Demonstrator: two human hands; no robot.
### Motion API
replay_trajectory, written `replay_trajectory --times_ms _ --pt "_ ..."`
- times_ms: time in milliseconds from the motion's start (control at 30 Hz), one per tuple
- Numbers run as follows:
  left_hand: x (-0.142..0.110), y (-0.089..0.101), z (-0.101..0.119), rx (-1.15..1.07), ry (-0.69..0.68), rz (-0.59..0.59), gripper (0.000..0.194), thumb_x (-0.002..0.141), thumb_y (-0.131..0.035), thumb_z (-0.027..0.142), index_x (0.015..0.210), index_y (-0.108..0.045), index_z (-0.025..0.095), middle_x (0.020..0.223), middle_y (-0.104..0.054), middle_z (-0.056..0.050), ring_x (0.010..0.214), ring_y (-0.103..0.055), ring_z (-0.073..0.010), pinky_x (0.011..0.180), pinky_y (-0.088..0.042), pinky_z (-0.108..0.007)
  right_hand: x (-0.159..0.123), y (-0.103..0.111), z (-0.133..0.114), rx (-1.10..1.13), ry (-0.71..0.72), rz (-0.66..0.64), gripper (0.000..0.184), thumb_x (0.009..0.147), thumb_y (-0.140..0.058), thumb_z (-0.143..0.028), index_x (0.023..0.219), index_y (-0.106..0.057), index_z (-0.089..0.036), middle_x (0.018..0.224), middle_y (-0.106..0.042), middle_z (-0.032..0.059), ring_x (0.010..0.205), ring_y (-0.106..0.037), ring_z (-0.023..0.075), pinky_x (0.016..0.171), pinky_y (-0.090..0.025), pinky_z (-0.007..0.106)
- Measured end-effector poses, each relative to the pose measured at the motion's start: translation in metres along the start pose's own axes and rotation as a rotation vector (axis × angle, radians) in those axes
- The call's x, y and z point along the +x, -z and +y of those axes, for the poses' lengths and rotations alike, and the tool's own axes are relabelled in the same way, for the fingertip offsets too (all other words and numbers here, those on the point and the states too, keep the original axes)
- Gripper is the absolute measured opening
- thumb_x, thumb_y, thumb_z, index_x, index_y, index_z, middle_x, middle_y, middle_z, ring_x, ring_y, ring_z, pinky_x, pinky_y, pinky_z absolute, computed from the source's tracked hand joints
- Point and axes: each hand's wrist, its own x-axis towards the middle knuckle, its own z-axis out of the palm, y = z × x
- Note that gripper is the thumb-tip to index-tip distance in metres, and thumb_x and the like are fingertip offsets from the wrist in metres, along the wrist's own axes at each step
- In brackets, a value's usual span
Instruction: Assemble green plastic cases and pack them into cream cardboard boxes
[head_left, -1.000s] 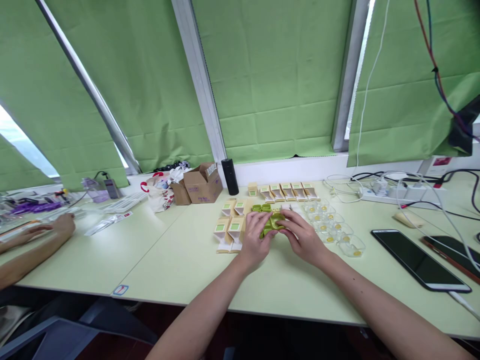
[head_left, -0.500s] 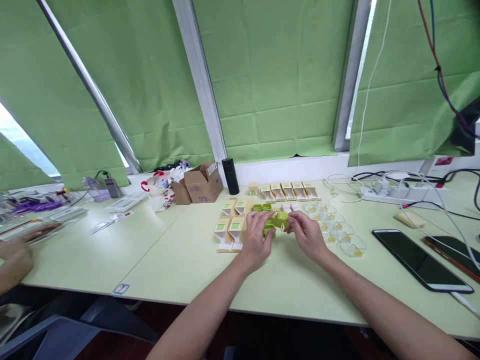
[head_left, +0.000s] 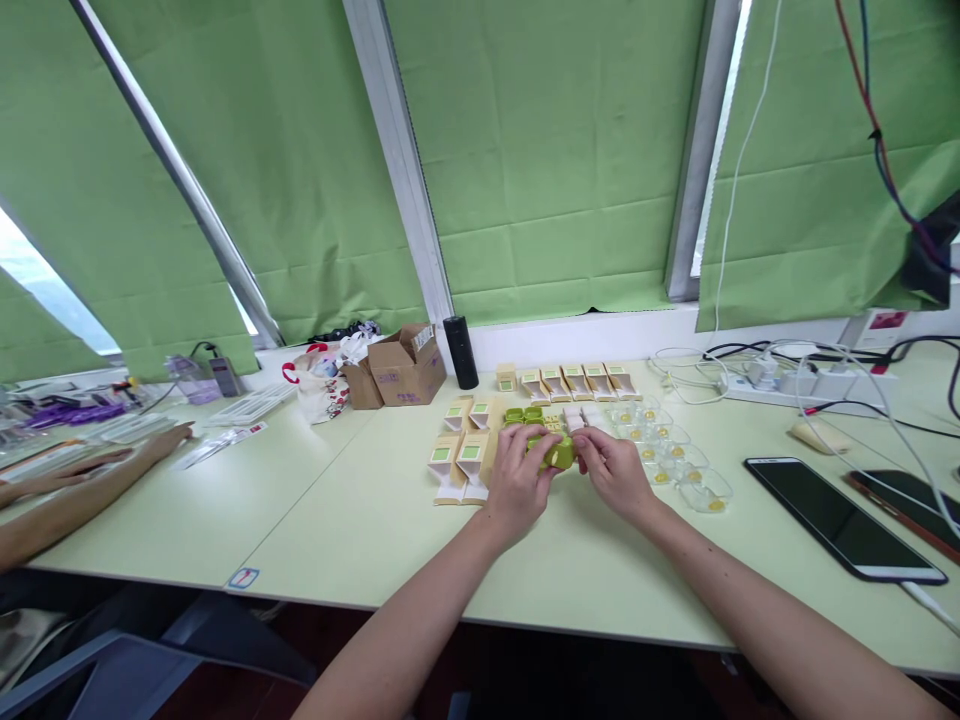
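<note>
Your left hand (head_left: 517, 475) has its grip closed around the green piece (head_left: 559, 453), fingers over the top and left side. Your right hand (head_left: 613, 470) has its grip pinched onto the piece's right edge, thumb and fingertips together. Can't tell whether something small is caught between those fingertips as well; too small to make out.

The green piece sits between your two hands over the middle of the counter (head_left: 360, 540). Can't tell if it's lifted or resting, your fingers hide the underside.

Just behind your left hand: more green parts (head_left: 523, 414), with small pale-yellow bits (head_left: 553, 424) to their right and white blocks (head_left: 574, 418) next along. Beige cartons (head_left: 471, 455) with green squares stand left of your left hand; a row of similar ones (head_left: 574, 383) is at the back. Clear containers (head_left: 675, 455) with yellow bits inside are just right of your right hand.

Further right, a phone (head_left: 844, 518) lies face up, cable plugged in. Back left you've got a black cylinder (head_left: 460, 352) beside an open cardboard box (head_left: 409, 372). A co-worker's hand (head_left: 169, 440) is at far left, well apart from yours.
</note>
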Motion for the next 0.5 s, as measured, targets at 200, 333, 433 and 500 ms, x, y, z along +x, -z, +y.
replay_trajectory --times_ms 200,333,433,500 --pt "0.001 -0.001 -0.006 -0.213 0.254 0.084 0.043 0.089 -0.077 0.019 0.130 -0.065 0.027 0.126 -0.067 -0.010 0.124 -0.057 -0.0314 0.109 -0.050 -0.054 0.004 0.010 0.010 -0.280 0.055 0.127 0.025 0.106 -0.050 -0.034 0.102 -0.072 -0.023 0.081 -0.077 0.0032 0.071 -0.068 0.0214 0.069 -0.049 0.033" --pt "0.001 -0.007 -0.016 -0.472 0.501 0.125 0.046 0.084 -0.079 0.019 0.128 -0.066 0.026 0.127 -0.067 -0.009 0.118 -0.063 -0.0270 0.104 -0.054 -0.046 0.007 0.015 0.012 -0.613 0.117 0.041 0.020 0.097 -0.056 -0.017 0.104 -0.075 -0.020 0.096 -0.079 0.0083 0.093 -0.065 0.0273 0.079 -0.047 0.038" --pt "0.003 -0.011 -0.023 -0.690 0.594 0.135 0.048 0.084 -0.081 0.025 0.129 -0.064 0.023 0.125 -0.068 -0.010 0.114 -0.066 -0.0238 0.100 -0.056 -0.040 0.008 0.016 0.011 -0.786 0.115 -0.083 0.023 0.092 -0.061 -0.012 0.107 -0.077 -0.019 0.109 -0.078 0.0101 0.105 -0.060 0.0302 0.087 -0.044 0.041" --pt "0.004 -0.012 -0.025 -0.795 0.598 0.147 0.053 0.084 -0.084 0.029 0.132 -0.063 0.022 0.124 -0.068 -0.010 0.113 -0.067 -0.0232 0.099 -0.057 -0.038 0.008 0.016 0.012 -0.854 0.093 -0.133 0.023 0.090 -0.065 -0.015 0.109 -0.077 -0.020 0.116 -0.076 0.0107 0.111 -0.057 0.0315 0.090 -0.042 0.042"
